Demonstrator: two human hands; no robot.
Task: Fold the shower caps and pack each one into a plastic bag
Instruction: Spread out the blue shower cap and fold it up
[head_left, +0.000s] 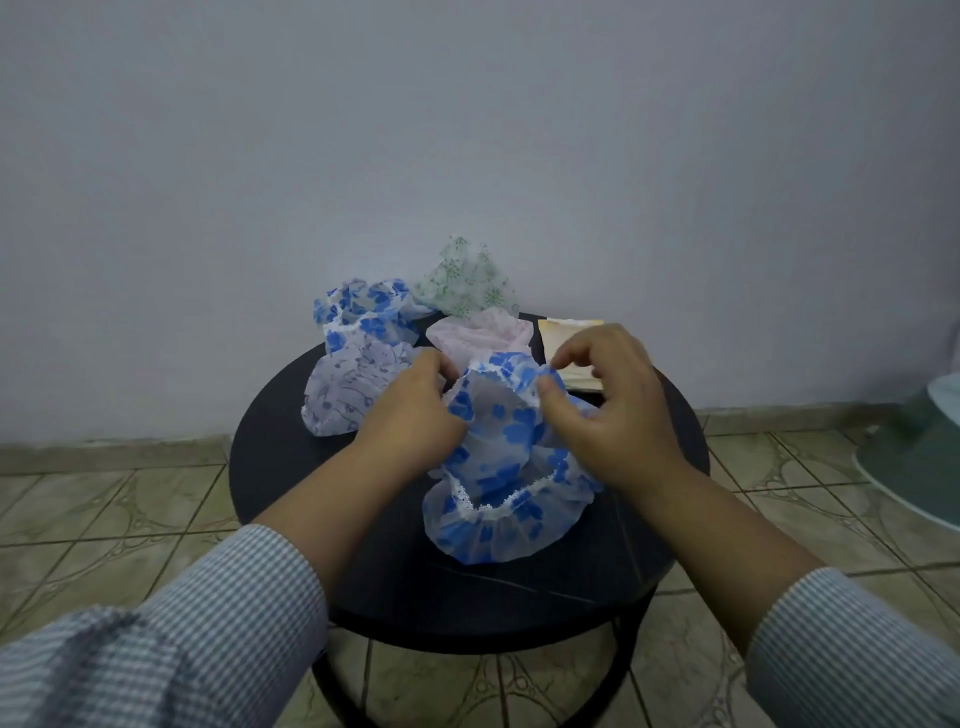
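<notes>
At the centre of the frame, a translucent white shower cap (498, 467) printed with blue flowers is held open above the round black desk (291, 452). Its gathered elastic edge with white lace trim curves along the lower part, and the crown puffs upward. The left hand (410, 410) grips the cap's left edge with curled fingers; the right hand (608, 410) pinches the upper rim between thumb and forefinger. More caps (363, 353) lie at the desk's far side.

White plastic shower cap with blue flowers (501, 467) — another like it (363, 317); lilac-grey patterned cap (343, 389), pale pink cap (475, 335), green-sprigged cap (465, 278) — round black table (291, 441).
</notes>
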